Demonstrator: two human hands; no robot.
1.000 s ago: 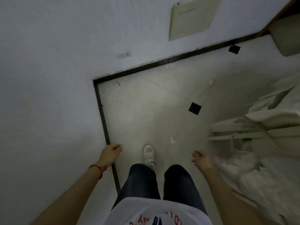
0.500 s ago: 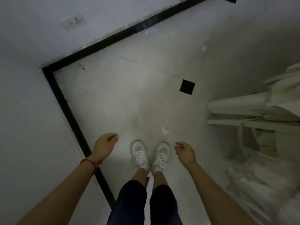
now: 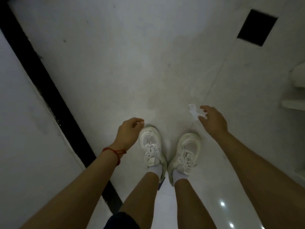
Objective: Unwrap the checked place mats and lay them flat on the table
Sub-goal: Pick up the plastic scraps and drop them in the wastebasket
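Observation:
No checked place mat and no table show in the head view. A small white scrap of paper or wrapper lies on the pale floor in front of my right shoe. My right hand hangs low just right of the scrap, fingers spread, its fingertips at the scrap's edge; whether they touch it I cannot tell. My left hand, with a red string on the wrist, hovers above my left shoe with the fingers loosely curled and nothing in it.
My two white shoes stand together on the tiled floor. A black skirting strip runs along the white wall at left. A black inset tile is at top right. Pale stacked items sit at the right edge.
The view has dropped much closer to the floor. My right hand has moved forward and right to the white scrap. My left hand has shifted over my left shoe.

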